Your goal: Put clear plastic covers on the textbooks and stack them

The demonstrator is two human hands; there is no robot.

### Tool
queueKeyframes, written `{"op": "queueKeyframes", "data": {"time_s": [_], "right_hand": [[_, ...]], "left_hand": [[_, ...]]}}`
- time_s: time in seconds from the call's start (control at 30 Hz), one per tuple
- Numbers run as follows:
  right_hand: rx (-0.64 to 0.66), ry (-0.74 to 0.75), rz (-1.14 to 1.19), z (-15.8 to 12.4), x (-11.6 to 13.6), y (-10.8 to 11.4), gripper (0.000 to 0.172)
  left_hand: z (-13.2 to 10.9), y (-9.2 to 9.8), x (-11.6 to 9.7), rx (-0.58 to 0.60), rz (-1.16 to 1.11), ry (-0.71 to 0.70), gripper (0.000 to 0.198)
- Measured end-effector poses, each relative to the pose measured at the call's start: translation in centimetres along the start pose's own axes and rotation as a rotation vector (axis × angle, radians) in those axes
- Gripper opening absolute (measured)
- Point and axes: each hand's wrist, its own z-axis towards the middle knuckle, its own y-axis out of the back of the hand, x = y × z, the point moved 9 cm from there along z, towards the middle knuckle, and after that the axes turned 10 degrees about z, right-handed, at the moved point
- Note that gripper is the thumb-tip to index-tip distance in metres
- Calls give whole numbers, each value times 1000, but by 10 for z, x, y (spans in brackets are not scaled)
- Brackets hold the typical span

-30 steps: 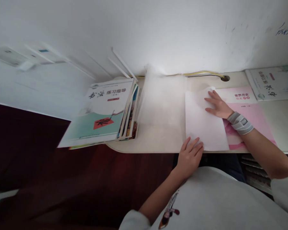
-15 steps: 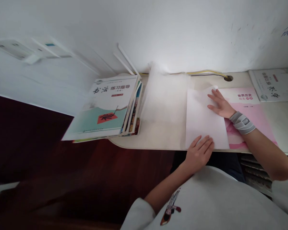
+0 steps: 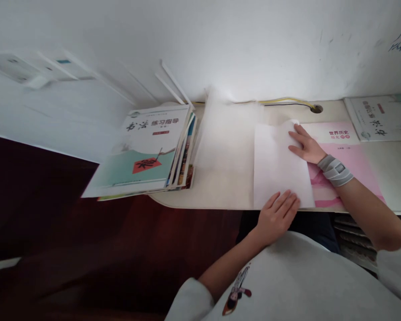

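Observation:
A blank white paper [image 3: 276, 165] overlaps the left part of a pink book [image 3: 337, 165] with Chinese lettering on its cover. My left hand [image 3: 279, 214] rests with outstretched fingers on the paper's lower edge, at the front of the desk. Higher up, my right hand [image 3: 305, 145] lies on the paper's upper right side, fingers apart, with a grey wrist wrap below it. The paper lifts or curls a little by its top right corner, near my right fingertips. What lies beneath the paper is hidden.
To the left, a stack of books [image 3: 147, 151] overhangs the rounded end of the cream desk [image 3: 220, 191]. Translucent sheets [image 3: 227, 129] lie between stack and paper. Another book [image 3: 382, 118] is at the back right. A yellow cable [image 3: 284, 99] runs along the wall into a hole.
The white paper has shifted slightly left over the pink book, uncovering a little more of its cover. Both hands stay almost where they were. The whole view has drifted a little.

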Motion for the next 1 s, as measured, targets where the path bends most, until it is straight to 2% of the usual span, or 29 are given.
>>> {"op": "queueKeyframes", "data": {"time_s": [0.13, 0.37, 0.63, 0.87, 1.0], "right_hand": [[19, 30, -28, -1, 3, -2, 73], [29, 46, -76, 1, 7, -11, 79], [-82, -46, 7, 2, -7, 3, 81], [42, 35, -47, -1, 8, -10, 87], [91, 60, -53, -2, 14, -12, 86]], "left_hand": [[4, -6, -5, 9, 2, -22, 28], [-3, -7, 6, 20, 5, -12, 26], [22, -22, -16, 120, 66, -81, 37], [16, -19, -11, 147, 138, -100, 36], [10, -25, -14, 164, 156, -95, 37]]}}
